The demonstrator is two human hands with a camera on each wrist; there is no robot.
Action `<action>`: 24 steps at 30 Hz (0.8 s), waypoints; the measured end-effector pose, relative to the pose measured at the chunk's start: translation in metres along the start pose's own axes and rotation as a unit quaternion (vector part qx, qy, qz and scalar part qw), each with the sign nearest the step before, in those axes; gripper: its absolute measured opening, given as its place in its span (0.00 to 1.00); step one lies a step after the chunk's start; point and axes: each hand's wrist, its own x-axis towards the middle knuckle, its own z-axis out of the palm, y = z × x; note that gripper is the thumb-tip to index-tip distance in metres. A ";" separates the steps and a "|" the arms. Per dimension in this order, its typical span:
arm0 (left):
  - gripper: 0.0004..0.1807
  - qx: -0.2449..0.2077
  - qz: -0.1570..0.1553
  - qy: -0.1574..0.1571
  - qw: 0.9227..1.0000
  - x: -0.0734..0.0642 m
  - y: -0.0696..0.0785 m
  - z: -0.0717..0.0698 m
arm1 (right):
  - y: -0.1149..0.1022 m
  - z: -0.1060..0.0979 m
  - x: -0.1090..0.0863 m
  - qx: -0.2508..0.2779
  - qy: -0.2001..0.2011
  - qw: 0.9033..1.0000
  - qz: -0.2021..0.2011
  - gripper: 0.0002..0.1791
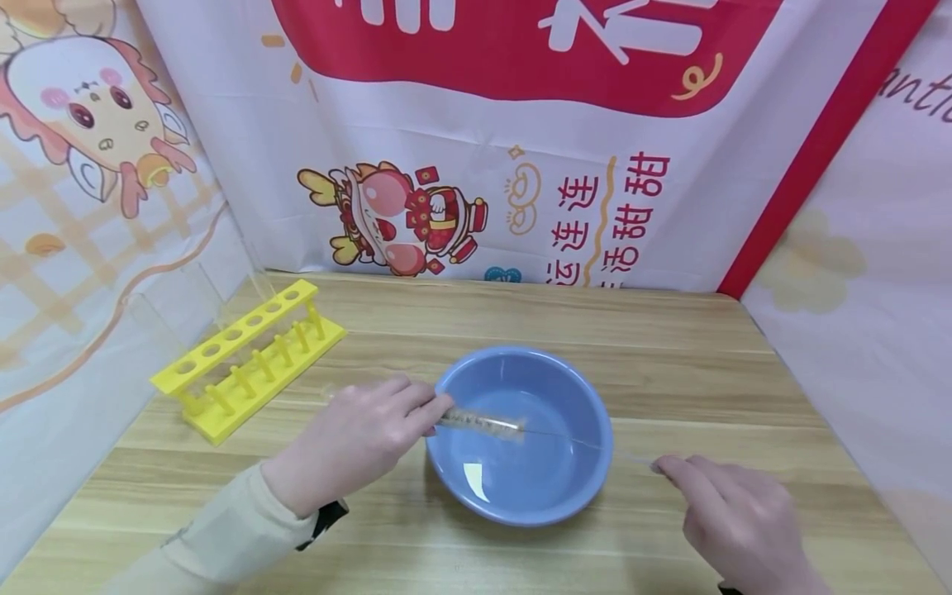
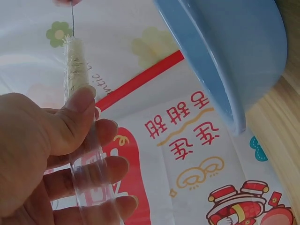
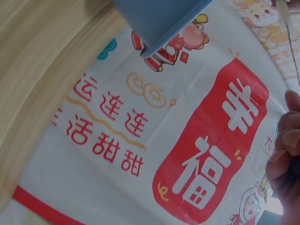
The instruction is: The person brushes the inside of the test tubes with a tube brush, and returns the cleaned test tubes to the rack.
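In the head view my left hand (image 1: pixel 364 442) holds a clear test tube (image 1: pixel 467 420), tilted over the blue basin (image 1: pixel 546 475). The left wrist view shows thumb and fingers curled round the tube (image 2: pixel 96 187). Whitish bristles of a test tube brush (image 2: pixel 76 68) fill the tube's mouth end, some tufts sticking out. The brush's thin wire stretches across the basin to my right hand (image 1: pixel 744 516), which pinches its end beyond the basin's right side. At the right edge of the right wrist view, the right hand (image 3: pixel 287 145) and wire (image 3: pixel 293 56) show partly.
A yellow test tube rack (image 1: pixel 216 431) stands at the table's left, with several clear tubes (image 1: pixel 159 318) in it. Printed cloths (image 1: pixel 461 132) hang at the back and both sides of the wooden table (image 1: pixel 669 355).
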 end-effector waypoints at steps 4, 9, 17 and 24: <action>0.22 0.011 0.014 -0.003 1.000 0.002 0.002 0.003 | -0.004 0.001 -0.006 0.030 -0.073 0.996 0.033 0.21; 0.21 0.027 0.024 0.005 0.999 0.004 0.005 0.006 | -0.008 0.009 -0.013 0.053 -0.109 0.990 0.074 0.20; 0.19 0.045 0.039 0.017 0.998 0.009 0.011 0.010 | -0.016 0.018 -0.013 0.128 -0.159 0.970 0.133 0.20; 0.17 0.068 0.056 0.036 0.995 0.015 0.017 0.013 | -0.025 0.025 -0.005 0.202 -0.186 0.943 0.187 0.24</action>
